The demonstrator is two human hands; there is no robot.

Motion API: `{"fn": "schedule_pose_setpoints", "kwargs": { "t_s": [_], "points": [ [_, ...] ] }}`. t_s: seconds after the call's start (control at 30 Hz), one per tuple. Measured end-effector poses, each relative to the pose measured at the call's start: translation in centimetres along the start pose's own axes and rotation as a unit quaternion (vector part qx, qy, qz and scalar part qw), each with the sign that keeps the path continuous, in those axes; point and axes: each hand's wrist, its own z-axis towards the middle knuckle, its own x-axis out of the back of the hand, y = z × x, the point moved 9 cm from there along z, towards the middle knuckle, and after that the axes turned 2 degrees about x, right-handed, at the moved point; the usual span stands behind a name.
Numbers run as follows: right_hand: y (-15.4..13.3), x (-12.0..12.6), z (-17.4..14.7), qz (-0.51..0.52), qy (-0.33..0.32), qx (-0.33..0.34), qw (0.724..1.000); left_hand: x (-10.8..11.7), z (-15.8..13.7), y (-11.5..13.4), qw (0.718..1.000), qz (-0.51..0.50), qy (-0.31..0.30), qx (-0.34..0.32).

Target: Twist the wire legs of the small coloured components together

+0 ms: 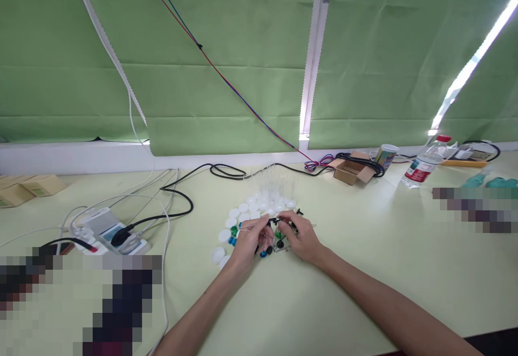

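Note:
My left hand (250, 240) and my right hand (302, 239) meet over the middle of the table. Their fingers pinch a small black part (274, 220) between them; its exact kind is too small to tell. A thin pale rod or wire (247, 227) sticks out leftward from my left fingers. Beneath the hands lie small green, blue and black pieces, among them a black round piece (280, 244) and a blue piece (263, 253), partly hidden by my fingers. White round caps (224, 235) spread to the left, and clear upright tubes (275, 186) stand behind.
A power strip (101, 229) with plugs and cables sits at the left. Black cable (226, 171) runs along the back. An opened cardboard box (351, 172), a can (386, 155) and a water bottle (424, 164) stand at the back right. Yellowish boxes (40, 184) are far left.

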Motion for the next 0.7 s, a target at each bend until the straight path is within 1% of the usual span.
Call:
{"fn": "schedule_pose_setpoints", "kwargs": {
  "t_s": [0.23,0.5,0.7],
  "points": [
    [0.16,-0.06,0.12,-0.008,-0.014,-0.013,1.0,-0.22,-0.22,0.21,1.0,0.022,0.001,-0.005],
    [0.22,-0.11,0.11,-0.018,-0.016,-0.017,1.0,-0.46,-0.14,0.04,0.999,0.048,-0.016,-0.013],
    [0.37,-0.19,0.07,-0.034,-0.014,-0.005,0.999,-0.59,0.0,-0.32,0.998,0.047,-0.03,-0.011]
  ]
}}
